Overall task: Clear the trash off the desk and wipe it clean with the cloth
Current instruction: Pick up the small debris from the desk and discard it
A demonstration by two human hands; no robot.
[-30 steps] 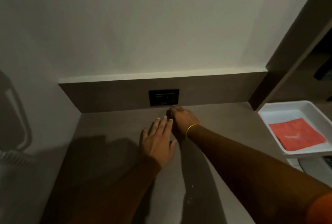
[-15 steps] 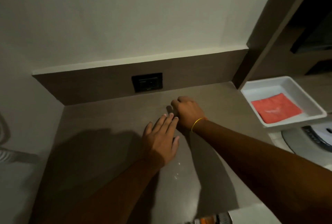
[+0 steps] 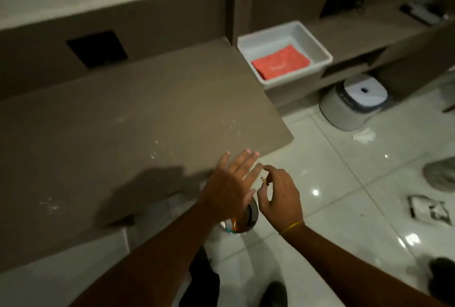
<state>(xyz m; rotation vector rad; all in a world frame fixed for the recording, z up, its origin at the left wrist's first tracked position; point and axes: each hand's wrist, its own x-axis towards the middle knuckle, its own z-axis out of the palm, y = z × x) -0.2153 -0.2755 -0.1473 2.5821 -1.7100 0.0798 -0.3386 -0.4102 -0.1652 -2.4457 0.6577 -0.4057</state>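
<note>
Crumb [image 3: 265, 180] pinching between right hand [image 3: 280, 198] fingertips, off table [image 3: 147, 109] edge, above bin [image 3: 242, 220]; left hand [image 3: 230, 185] hovering flat, empty, alongside. Cloth [image 3: 280, 61] lying far right in tray [image 3: 317, 48], nearer right hand.

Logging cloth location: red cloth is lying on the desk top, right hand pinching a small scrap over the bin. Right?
Not quite. In the head view the red cloth lies inside the white tray beyond the desk's far right corner, not on the desk top. The rest stands: the right hand pinches a small scrap above the bin.
</note>
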